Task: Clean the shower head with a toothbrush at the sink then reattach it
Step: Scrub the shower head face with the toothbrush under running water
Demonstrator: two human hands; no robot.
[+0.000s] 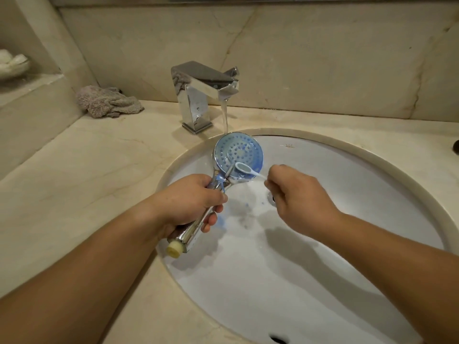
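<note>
The shower head (239, 155) is held over the left part of the white sink (372, 184). Its long axis runs diagonally: the chrome handle slopes from the threaded cream-coloured end fitting, nearest the camera at lower left, up and away to the round spray face at upper right. The spray face, with its blue nozzle dots, is turned upward toward the camera, directly below the stream of water (225, 117) falling from the chrome faucet (201, 95).

The left hand (192, 202) grips the handle at mid-length, fingers curled round it, thumb on top.

The right hand (298, 194) pinches the rear part of the toothbrush (244, 168), fingers curled closed over the handle. The toothbrush lies almost horizontally, its long axis running left to right; the head points left and rests on the lower edge of the spray face.

A crumpled grey cloth (109, 101) lies on the marble countertop (74, 170), left of the faucet.
</note>
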